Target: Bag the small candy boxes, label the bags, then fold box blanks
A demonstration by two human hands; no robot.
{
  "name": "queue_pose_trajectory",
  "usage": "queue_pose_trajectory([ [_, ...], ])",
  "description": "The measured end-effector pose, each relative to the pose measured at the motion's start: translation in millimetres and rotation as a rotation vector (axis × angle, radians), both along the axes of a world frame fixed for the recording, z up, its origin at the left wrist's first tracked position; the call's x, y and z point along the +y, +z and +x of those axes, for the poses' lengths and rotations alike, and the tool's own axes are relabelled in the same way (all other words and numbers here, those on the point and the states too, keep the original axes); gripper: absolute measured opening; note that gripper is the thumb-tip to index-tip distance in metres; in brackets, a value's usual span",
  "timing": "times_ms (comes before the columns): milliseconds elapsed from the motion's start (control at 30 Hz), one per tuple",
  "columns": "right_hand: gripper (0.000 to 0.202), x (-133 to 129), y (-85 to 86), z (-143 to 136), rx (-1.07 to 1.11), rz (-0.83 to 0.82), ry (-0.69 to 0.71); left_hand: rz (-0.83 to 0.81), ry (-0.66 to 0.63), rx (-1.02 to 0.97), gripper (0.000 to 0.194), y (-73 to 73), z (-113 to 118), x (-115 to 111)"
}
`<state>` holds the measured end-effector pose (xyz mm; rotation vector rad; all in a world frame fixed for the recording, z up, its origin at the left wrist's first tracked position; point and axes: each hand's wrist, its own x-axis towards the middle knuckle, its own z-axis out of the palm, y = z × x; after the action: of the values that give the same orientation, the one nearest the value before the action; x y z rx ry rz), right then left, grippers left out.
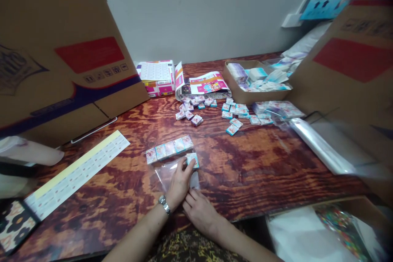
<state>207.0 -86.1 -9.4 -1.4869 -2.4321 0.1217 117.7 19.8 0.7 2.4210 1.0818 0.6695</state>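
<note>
My left hand, with a metal watch on its wrist, reaches over a clear plastic bag. Its fingers close on a small white-and-blue box at the bag's upper right. Lower down, my right hand has its fingers bent together at the bag's near edge, partly hidden. Just beyond the bag, a row of several small printed boxes lies side by side. More loose small boxes in purple and blue are scattered farther back on the wooden table.
Large cardboard boxes stand at left and right. A shallow carton of small packs sits at the back, beside pink printed packaging. A label sheet lies left; a clear plastic roll lies right.
</note>
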Motion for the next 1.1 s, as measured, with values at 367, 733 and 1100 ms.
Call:
queue_pose_trajectory([
  [367,0.035,1.7,1.5,5.5,0.044,-0.008,0.040,0.101,0.142,-0.009,0.040,6.9,26.2,11.9],
  [733,0.024,28.8,65.0,50.7,0.156,-0.204,0.377,0.096,0.146,-0.062,0.037,-5.0,24.1,22.1],
  [1100,0.061,303.4,104.3,134.5,-0.120,-0.123,-0.352,0.113,0.160,-0.056,0.043,-23.1,1.6,-10.1],
])
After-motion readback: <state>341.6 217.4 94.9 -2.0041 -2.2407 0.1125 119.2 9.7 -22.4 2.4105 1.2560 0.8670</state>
